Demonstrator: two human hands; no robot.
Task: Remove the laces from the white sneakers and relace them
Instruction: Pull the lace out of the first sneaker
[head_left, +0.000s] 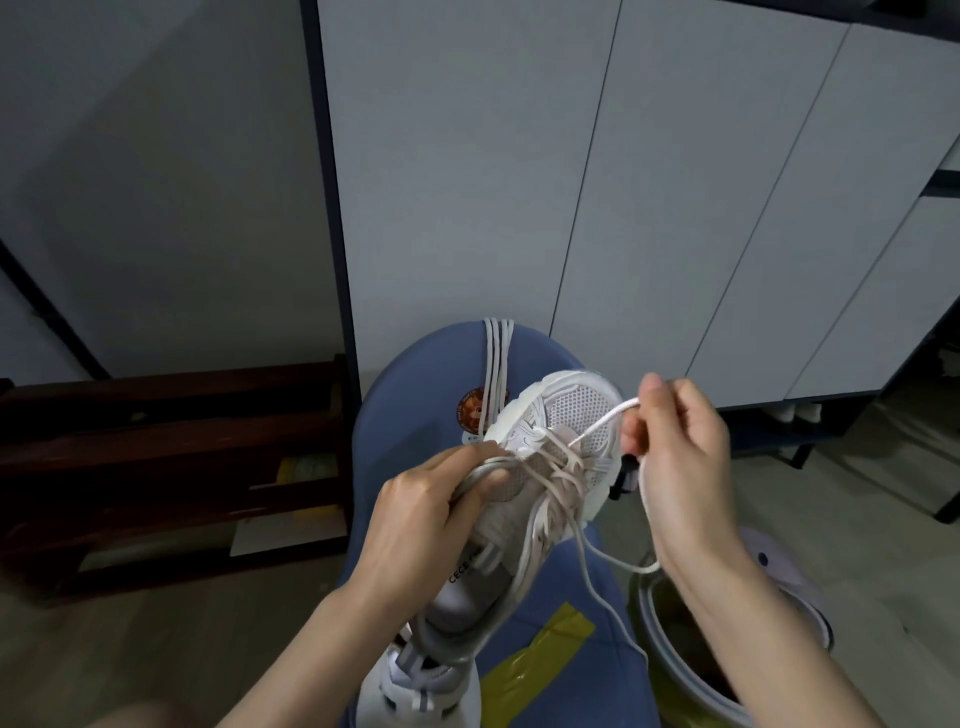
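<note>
Head view: left hand (415, 514) grips the white mesh sneaker (550, 467) at its side over a blue round stool (415, 405). Right hand (675, 441) pinches the white round lace (602, 423), pulled taut from an eyelet.

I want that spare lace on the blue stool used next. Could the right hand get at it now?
Probably not yet: the right hand is pinching the lace threaded in the sneaker, which lies between it and the spare lace.
</note>
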